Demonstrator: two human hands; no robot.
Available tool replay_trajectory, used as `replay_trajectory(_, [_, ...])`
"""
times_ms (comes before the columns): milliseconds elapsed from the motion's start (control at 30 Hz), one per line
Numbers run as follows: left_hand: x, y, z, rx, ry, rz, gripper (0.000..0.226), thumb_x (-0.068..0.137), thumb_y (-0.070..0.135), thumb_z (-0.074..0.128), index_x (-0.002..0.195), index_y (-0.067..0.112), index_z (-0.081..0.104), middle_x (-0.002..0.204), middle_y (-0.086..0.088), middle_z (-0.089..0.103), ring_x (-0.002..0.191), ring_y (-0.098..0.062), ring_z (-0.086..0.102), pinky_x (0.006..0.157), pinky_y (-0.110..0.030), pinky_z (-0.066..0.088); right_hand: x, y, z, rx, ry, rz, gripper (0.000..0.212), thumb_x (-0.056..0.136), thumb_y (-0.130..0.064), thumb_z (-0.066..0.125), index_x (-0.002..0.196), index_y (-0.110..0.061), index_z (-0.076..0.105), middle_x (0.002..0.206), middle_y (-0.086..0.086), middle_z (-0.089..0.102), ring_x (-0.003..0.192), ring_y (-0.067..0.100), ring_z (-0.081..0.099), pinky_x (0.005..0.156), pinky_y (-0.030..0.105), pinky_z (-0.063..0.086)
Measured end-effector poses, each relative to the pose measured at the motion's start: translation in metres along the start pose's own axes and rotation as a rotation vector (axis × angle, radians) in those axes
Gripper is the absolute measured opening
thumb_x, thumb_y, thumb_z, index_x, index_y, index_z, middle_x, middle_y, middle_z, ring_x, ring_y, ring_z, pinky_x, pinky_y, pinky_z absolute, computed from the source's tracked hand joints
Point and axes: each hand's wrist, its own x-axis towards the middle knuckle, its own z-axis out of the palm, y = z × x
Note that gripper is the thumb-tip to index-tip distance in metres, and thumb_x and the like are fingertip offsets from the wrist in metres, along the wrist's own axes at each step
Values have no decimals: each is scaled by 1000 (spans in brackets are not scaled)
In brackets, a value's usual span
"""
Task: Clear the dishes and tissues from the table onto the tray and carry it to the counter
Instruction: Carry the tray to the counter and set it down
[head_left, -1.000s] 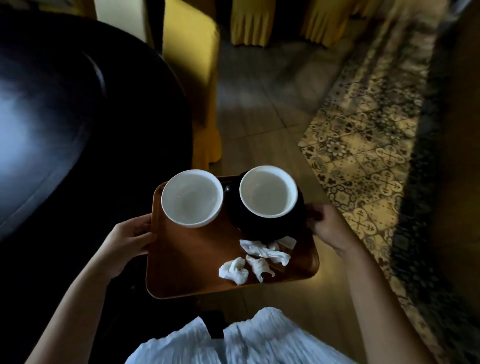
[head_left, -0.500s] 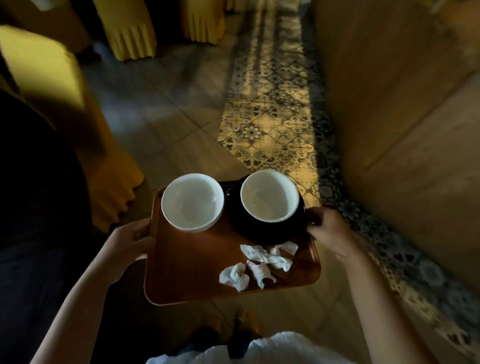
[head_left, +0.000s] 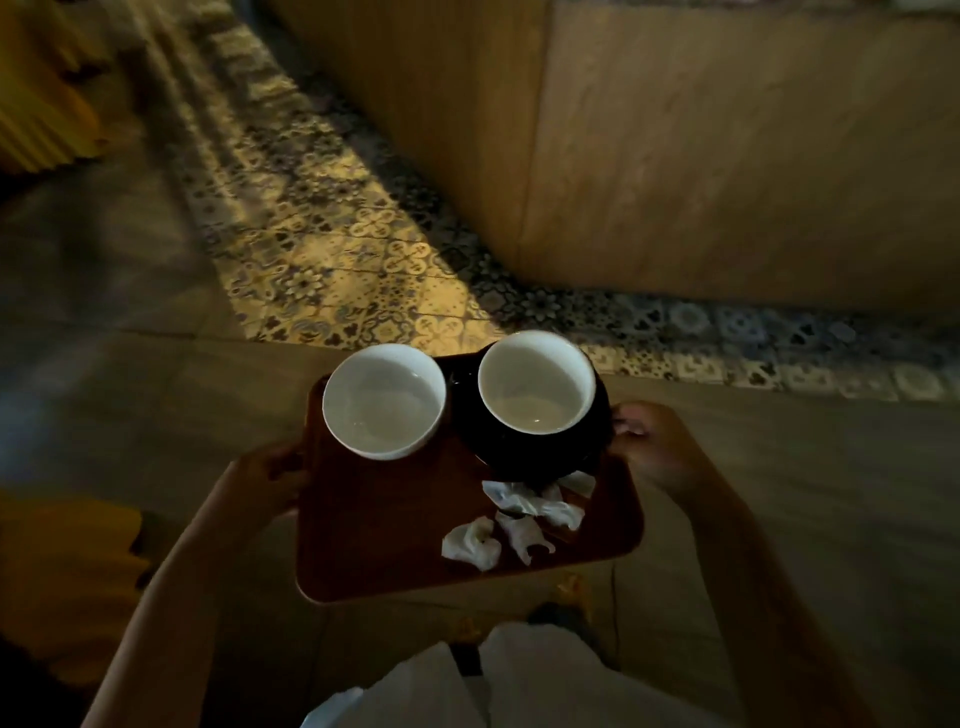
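wooden counter wall (head_left: 727, 156) stands just beyond the carried tray (head_left: 395, 540).

Wooden wall (head_left: 727, 156) close ahead, right

Brown tray (head_left: 395, 530), held in the air. On it: white bowl (head_left: 384, 408) far left; second white bowl (head_left: 536, 387) on dark plate (head_left: 540, 452) far right; crumpled tissues (head_left: 519, 519) near right.
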Motion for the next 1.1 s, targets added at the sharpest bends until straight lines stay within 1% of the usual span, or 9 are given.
replay_trajectory(67, [5, 14, 22, 13, -63, 21, 38, 82, -12, 50, 101, 20, 59, 60, 18, 70, 55, 0, 65, 46, -14, 49, -15, 17, -17, -9, 58, 22, 13, 80, 4, 61, 86, -3, 70, 81, 10, 68, 81, 25, 64, 76, 42, 50])
replay_trajectory(167, [11, 35, 62, 22, -119, 58, 43, 84, -10, 49, 107, 25, 55, 58, 21, 69, 53, 3, 63, 46, -13, 50, -37, 45, -45, 64, 168, 88, 32, 83, 5, 58, 73, -24, 69, 69, -9, 64, 62, -4, 61, 60, 25, 46])
replay_trajectory(300, [17, 64, 124, 69, -176, 105, 43, 84, -8, 51, 112, 24, 54, 57, 23, 68, 60, -5, 63, 48, -17, 50, -57, 85, -84, 72, 274, 154, 16, 82, 5, 58, 89, -1, 71, 75, 5, 65, 72, 16, 60, 59, 26, 41])
replay_trajectory(400, [13, 82, 176, 65, -221, 112, 45, 83, -9, 51, 117, 21, 53, 67, 14, 71, 63, -8, 65, 47, -16, 50, -69, 116, -121, 81, 316, 181, 16, 82, 3, 60, 91, -4, 72, 76, 4, 64, 77, 19, 59, 70, 28, 41])
replay_trajectory(500, [7, 97, 232, 60, -258, 107, 45, 84, -9, 50, 119, 20, 52, 86, 3, 64, 76, -14, 59, 58, -26, 47, -81, 150, -164, 120, 340, 214, 21, 82, 4, 60, 83, -15, 69, 69, -1, 63, 71, 16, 59, 69, 29, 45])
replay_trajectory(633, [6, 115, 303, 61, -311, 121, 43, 84, -6, 53, 117, 22, 53, 91, 1, 64, 83, -18, 60, 62, -28, 45, -92, 194, -221, 93, 366, 236, 16, 81, 4, 61, 93, -1, 71, 81, 10, 66, 79, 20, 61, 71, 28, 42])
replay_trajectory(733, [8, 130, 347, 71, -350, 126, 43, 83, -4, 55, 119, 18, 56, 94, -1, 66, 85, -18, 61, 64, -29, 47, -96, 223, -258, 96, 367, 267, 16, 81, 5, 60, 92, 1, 70, 84, 15, 68, 82, 23, 62, 71, 33, 45])
replay_trajectory(900, [16, 166, 411, 96, -395, 141, 39, 84, -5, 53, 111, 23, 57, 83, 2, 68, 81, -14, 60, 63, -27, 46, -94, 261, -305, 102, 421, 323, 18, 81, 3, 60, 93, -3, 70, 84, 10, 66, 83, 24, 63, 66, 30, 44])
replay_trajectory(1100, [54, 218, 470, 172, -453, 209, 35, 83, -4, 54, 102, 25, 59, 83, 1, 68, 81, -16, 61, 63, -28, 46, -66, 296, -347, 94, 487, 352, 18, 79, 1, 59, 90, -7, 72, 86, 15, 73, 83, 29, 68, 76, 46, 54])
